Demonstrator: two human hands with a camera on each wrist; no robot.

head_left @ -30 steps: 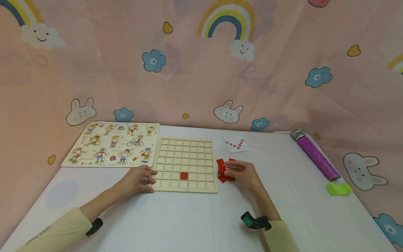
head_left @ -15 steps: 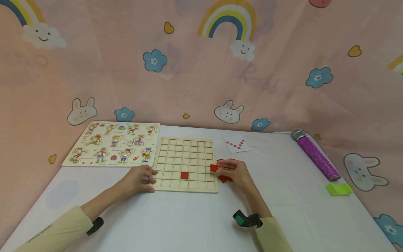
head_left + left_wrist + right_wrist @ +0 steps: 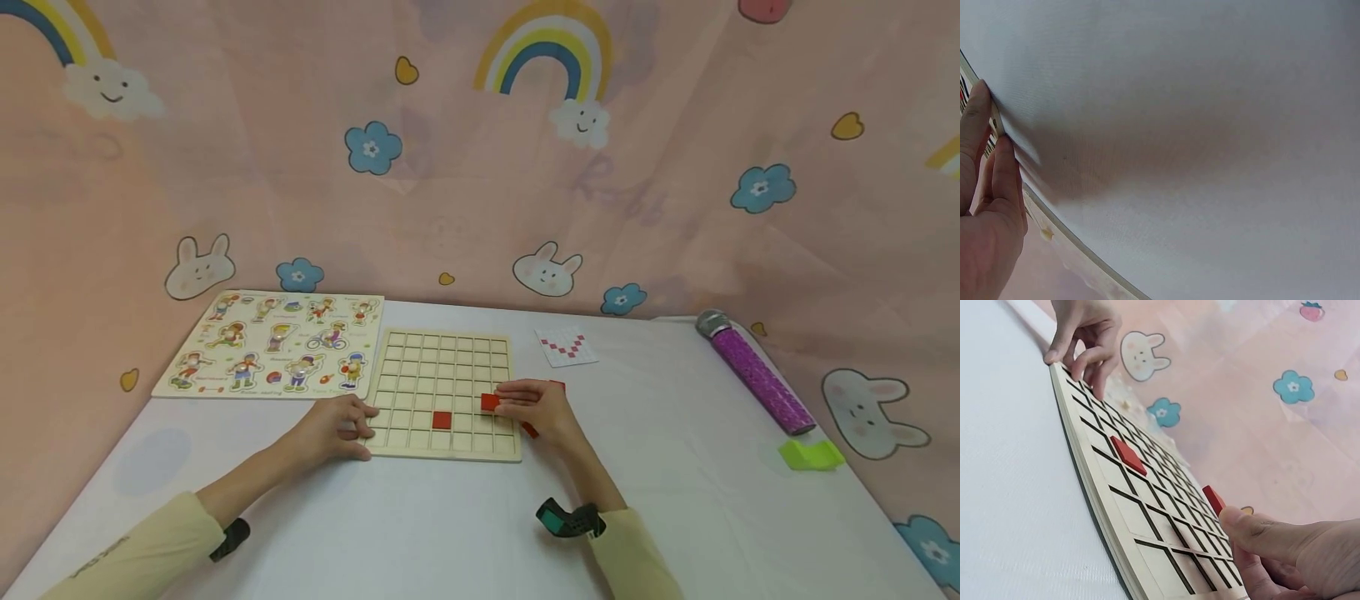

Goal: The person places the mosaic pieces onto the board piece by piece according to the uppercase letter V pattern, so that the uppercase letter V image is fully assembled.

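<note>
A pale wooden grid board (image 3: pixel 411 369) lies on the white table. My left hand (image 3: pixel 330 428) grips its near left corner, the thumb at the near edge and curled fingers along the left side. One red square tile (image 3: pixel 442 421) sits on the board in the second row from the near edge. My right hand (image 3: pixel 543 410) pinches another red tile (image 3: pixel 1214 500) between thumb and fingers, above the right part of the board. Behind that hand are more loose red tiles (image 3: pixel 531 430), mostly hidden by it.
A pattern card (image 3: pixel 566 347) with red squares in a V lies beyond the board to the right. A picture puzzle board (image 3: pixel 255 350) stands close at the left. Far right are a purple glittery microphone (image 3: pixel 759 377) and a light green piece (image 3: pixel 812 455).
My right hand has picked up a red tile from the loose ones and moved left with it over the board. The left hand has stayed at the board's corner.
</note>
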